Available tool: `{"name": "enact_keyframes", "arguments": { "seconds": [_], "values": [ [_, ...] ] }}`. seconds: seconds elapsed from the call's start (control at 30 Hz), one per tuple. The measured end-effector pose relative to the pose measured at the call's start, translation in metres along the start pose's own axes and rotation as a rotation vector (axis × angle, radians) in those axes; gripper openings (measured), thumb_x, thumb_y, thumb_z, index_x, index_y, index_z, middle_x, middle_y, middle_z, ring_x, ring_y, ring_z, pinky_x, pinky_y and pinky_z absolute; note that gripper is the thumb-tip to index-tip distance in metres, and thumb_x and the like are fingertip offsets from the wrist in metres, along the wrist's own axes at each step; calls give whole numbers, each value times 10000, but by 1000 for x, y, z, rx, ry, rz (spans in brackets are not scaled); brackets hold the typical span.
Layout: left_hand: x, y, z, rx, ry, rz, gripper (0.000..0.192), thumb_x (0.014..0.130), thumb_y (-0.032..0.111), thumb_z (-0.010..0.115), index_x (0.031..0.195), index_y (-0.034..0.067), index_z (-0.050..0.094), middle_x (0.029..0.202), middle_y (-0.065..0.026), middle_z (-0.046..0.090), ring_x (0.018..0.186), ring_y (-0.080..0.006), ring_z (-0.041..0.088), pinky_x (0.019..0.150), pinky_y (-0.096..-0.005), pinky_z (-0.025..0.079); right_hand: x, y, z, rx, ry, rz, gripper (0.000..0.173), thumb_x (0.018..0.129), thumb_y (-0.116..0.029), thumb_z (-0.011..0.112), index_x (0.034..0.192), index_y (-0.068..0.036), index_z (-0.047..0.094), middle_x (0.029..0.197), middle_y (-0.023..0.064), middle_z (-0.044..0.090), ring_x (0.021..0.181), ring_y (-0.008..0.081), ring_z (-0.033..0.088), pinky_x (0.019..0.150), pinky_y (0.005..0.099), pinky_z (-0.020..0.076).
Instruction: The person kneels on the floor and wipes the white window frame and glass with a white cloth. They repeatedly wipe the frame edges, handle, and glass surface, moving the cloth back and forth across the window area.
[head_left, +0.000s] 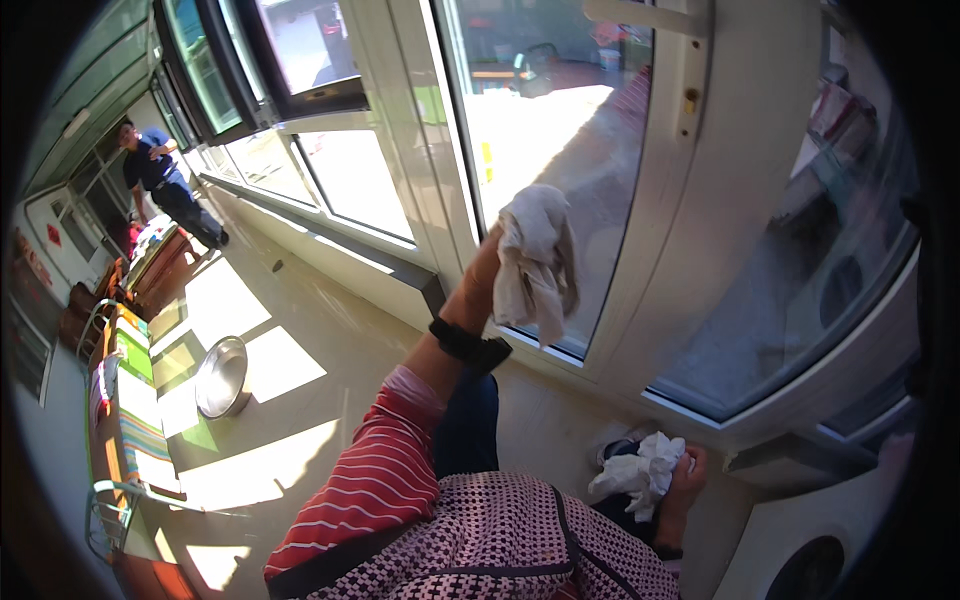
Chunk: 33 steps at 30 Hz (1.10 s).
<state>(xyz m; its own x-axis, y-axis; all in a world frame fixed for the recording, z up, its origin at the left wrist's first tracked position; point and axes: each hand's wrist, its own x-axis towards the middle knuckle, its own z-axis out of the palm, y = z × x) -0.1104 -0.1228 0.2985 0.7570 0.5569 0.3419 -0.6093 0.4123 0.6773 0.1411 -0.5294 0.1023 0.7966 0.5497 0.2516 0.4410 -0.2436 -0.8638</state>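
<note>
A whitish cloth (534, 259) covers my left hand (517, 229), which is raised against the glass pane (592, 172) of a white-framed door. The cloth hangs down from the hand and hides its fingers. Lower right, near my knee, my right hand (688, 472) is closed on a crumpled white wad (645, 472); whether it is cloth or paper I cannot tell. The door's handle (637, 13) is at the top of the frame.
A metal basin (223, 377) sits on the sunlit floor at left, beside a long bench (142, 420) with coloured covers. Farther back a person (161, 176) stands by a wooden table (161, 259). An open window (315, 52) juts inward. A white appliance (810, 540) is at lower right.
</note>
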Motion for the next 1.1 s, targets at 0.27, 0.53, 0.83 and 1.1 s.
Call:
{"name": "enact_keyframes", "arguments": {
  "seconds": [0.27, 0.53, 0.83, 1.1],
  "values": [
    [-73, -97, 30, 193, -110, -330, 359, 1000, 264, 677, 1272, 32, 638, 1200, -61, 657, 1075, -161, 635, 984, -295, 517, 37, -9, 68, 1, -120, -71, 219, 967, -147, 507, 1047, 33, 603, 987, 207, 656, 944, 325, 626, 896, 422, 489],
    [-112, -129, 64, 754, -232, -670, 972, 886, 235, 726, 1652, 60, 155, 1529, -207, 471, 1402, -302, 463, 1149, -367, 391, 54, -38, 147, 605, -285, 36, 320, 1044, -261, 490, 1169, 10, 603, 1103, 153, 637, 988, 259, 619, 902, 397, 511],
    [-127, -119, 63, 753, -167, -590, 692, 931, 243, 706, 1525, 29, 422, 1380, -187, 608, 1275, -285, 577, 1090, -377, 445, 39, -90, 128, 891, -526, 50, 350, 1047, -267, 516, 1267, -3, 584, 1166, 132, 626, 1073, 267, 622, 956, 398, 515],
    [-109, -158, 13, 994, 190, -54, 378, 911, 225, 686, 1225, 16, 658, 1240, -216, 657, 1185, -342, 590, 1032, -435, 475, 28, -92, 121, 504, -559, 51, 526, 1003, -206, 629, 1458, 10, 481, 1383, 185, 578, 1274, 289, 566, 1043, 392, 481]
  ]
}}
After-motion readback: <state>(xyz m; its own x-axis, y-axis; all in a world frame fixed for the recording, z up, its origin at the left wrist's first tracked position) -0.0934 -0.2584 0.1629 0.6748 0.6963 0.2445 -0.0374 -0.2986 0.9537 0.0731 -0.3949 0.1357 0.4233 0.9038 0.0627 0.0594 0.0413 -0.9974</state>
